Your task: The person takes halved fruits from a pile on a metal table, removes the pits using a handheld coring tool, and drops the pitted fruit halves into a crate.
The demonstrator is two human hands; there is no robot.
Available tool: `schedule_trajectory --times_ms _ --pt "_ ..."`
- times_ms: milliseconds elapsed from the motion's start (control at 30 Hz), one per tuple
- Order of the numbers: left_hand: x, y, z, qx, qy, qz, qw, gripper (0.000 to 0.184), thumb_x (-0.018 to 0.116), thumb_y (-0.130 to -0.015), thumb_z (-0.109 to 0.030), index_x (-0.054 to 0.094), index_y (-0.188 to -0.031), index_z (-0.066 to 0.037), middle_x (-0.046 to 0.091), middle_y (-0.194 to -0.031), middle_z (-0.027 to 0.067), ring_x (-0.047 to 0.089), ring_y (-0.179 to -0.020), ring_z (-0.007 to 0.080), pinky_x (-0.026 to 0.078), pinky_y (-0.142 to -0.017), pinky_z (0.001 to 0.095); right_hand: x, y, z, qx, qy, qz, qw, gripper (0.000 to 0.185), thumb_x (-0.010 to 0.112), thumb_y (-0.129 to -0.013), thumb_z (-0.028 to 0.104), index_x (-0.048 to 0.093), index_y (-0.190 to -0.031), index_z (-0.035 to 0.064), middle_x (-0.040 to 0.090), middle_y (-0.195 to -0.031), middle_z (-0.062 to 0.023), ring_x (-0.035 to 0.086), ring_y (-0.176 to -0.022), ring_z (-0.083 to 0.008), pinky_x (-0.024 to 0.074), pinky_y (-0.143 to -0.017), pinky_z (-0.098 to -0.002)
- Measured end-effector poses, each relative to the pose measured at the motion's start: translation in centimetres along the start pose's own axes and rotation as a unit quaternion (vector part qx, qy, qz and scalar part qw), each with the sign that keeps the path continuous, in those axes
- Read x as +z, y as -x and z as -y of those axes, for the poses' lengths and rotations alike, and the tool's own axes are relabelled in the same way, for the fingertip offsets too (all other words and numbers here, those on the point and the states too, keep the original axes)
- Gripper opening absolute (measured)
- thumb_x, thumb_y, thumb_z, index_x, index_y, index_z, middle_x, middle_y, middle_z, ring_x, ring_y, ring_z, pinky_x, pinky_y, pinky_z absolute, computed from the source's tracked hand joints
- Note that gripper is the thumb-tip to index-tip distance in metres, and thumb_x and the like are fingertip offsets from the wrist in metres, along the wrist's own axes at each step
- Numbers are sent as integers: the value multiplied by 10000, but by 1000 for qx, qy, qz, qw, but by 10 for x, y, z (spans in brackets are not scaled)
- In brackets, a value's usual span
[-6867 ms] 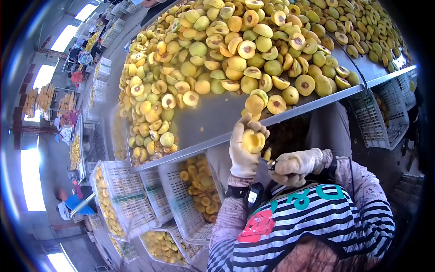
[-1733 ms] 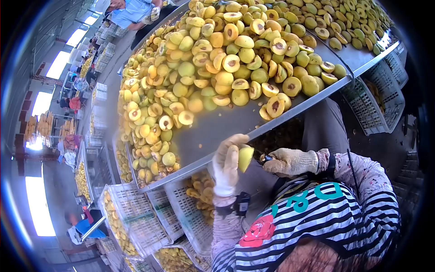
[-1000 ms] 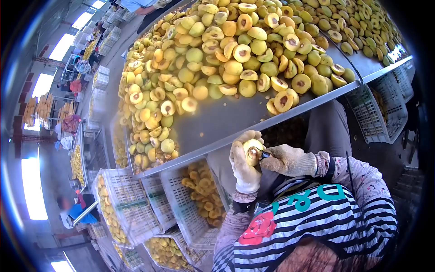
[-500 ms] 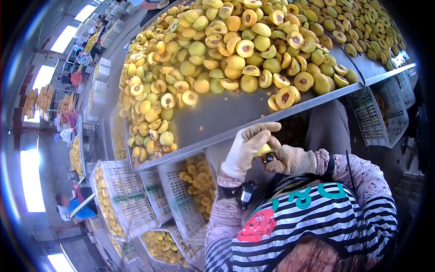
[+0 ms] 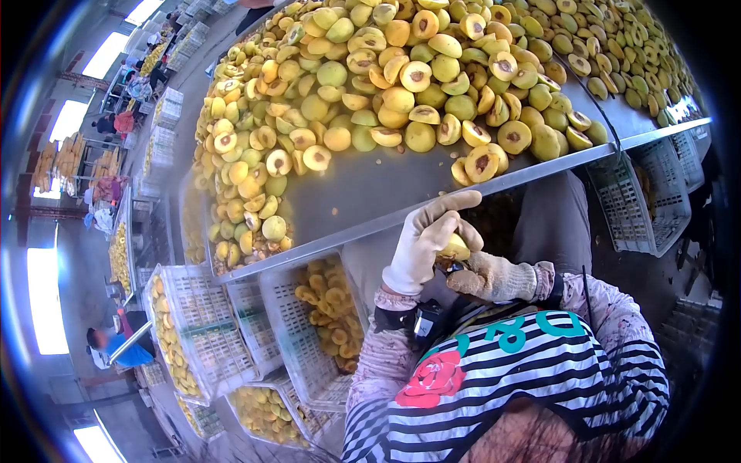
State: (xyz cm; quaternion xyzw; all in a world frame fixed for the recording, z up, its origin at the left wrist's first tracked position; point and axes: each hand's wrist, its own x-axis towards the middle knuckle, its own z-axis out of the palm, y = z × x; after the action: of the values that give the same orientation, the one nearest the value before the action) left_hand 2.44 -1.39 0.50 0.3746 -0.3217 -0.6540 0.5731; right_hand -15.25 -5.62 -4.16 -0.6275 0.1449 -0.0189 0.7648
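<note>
My left hand (image 5: 427, 243), in a pale glove, is closed around a yellow peach piece (image 5: 457, 248) just in front of the table's near edge. My right hand (image 5: 494, 278), in a fuzzy, stained glove, is closed on a small dark tool (image 5: 454, 267) held against the fruit's underside. Fingers cover most of the tool, so its exact kind does not show. Beyond both hands, a heap of halved yellow-green peaches (image 5: 397, 99) lies on the metal table (image 5: 340, 197). Several show brown pit hollows.
White plastic crates stand below the table on the left, including one crate (image 5: 287, 312) holding peach pieces. Another crate (image 5: 644, 201) stands at the right. The table's raised metal edge (image 5: 363, 233) runs before me. Other people (image 5: 127, 347) are far left.
The view has shifted slightly. Both hands stay together at the peach piece, which shows a little more between the left fingers.
</note>
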Motion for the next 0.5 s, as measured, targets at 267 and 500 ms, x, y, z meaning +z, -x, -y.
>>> schedule_trajectory --times_ms 267,500 --pt "11 -12 14 100 109 -91 985 413 432 -990 -228 574 -1245 65 697 -772 196 654 -659 240 525 -635 288 -1 2 12 105 -520 242 812 506 413 -1007 620 483 -843 146 370 -564 49 311 -428 -66 288 -401 -237" --pt "21 -21 12 207 11 -128 970 400 369 -1018 -244 568 -1196 53 687 -787 214 640 -667 255 528 -650 299 9 -6 9 38 -713 346 608 518 445 -985 637 497 -858 137 449 -552 59 387 -385 -56 372 -386 -251"
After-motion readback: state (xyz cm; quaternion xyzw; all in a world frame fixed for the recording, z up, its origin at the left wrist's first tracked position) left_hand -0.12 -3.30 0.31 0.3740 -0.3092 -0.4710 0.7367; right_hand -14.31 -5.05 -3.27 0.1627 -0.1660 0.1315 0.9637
